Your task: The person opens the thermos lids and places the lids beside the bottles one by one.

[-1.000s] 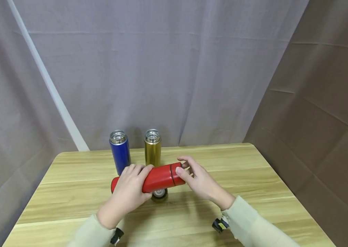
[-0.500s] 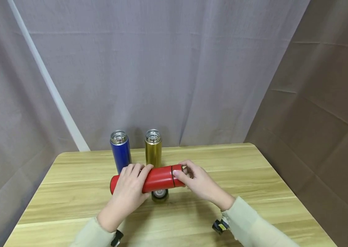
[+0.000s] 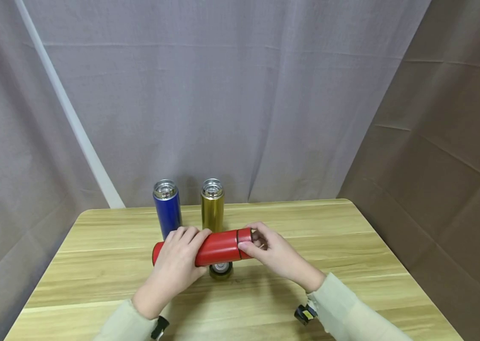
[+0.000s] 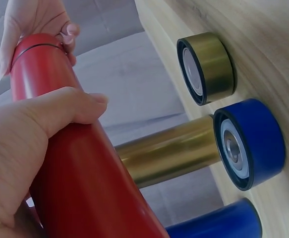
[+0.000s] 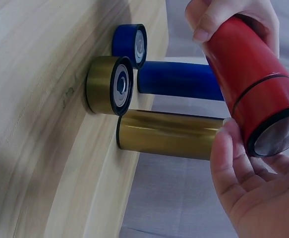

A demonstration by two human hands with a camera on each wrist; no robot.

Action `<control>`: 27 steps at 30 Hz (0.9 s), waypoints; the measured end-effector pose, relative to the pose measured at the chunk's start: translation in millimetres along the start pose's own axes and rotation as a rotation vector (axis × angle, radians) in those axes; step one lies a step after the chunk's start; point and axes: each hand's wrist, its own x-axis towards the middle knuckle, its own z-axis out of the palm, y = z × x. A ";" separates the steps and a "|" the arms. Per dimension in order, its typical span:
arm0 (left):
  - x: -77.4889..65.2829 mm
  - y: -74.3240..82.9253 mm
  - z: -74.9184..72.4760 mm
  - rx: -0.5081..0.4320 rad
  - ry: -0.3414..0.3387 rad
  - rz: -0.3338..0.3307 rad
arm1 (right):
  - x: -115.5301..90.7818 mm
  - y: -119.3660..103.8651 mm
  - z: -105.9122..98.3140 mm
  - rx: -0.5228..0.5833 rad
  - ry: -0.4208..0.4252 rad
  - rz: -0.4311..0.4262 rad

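Note:
A red thermos (image 3: 218, 248) is held above the table, lying nearly sideways with its lidded end to the right. My left hand (image 3: 178, 263) grips its body from above; the thumb lies across the red side in the left wrist view. At the other end my right hand (image 3: 278, 253) holds the red lid (image 5: 265, 111) between thumb and fingers. The lid sits on the body, with a dark seam between them. Behind stand a blue thermos (image 3: 167, 210) and a gold thermos (image 3: 212, 213), both upright with lids off, their lower parts partly hidden.
A gold lid (image 4: 213, 67) and a blue lid (image 4: 265, 144) lie on the wooden table (image 3: 329, 284), undersides showing. In the head view the red thermos hides the blue lid. A grey curtain (image 3: 240, 104) hangs behind the table.
My right hand's fingers, raised off the red lid one second ago, have come down around it. The thermos's lidded end has dipped slightly. My left hand stays nearly in place.

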 end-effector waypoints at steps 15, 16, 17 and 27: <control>-0.9 -1.9 -3.2 -0.064 -0.100 -0.075 | -7.8 0.1 2.6 -0.231 -0.017 -0.206; -1.0 -1.9 -3.1 -0.068 -0.104 -0.079 | -8.2 -0.4 2.9 -0.240 -0.011 -0.213; -1.1 -1.9 -2.9 -0.072 -0.106 -0.083 | -8.5 -0.9 3.2 -0.246 -0.003 -0.216; -2.8 1.5 -3.6 -0.048 -0.059 -0.059 | -5.6 1.4 4.7 -0.150 0.068 -0.080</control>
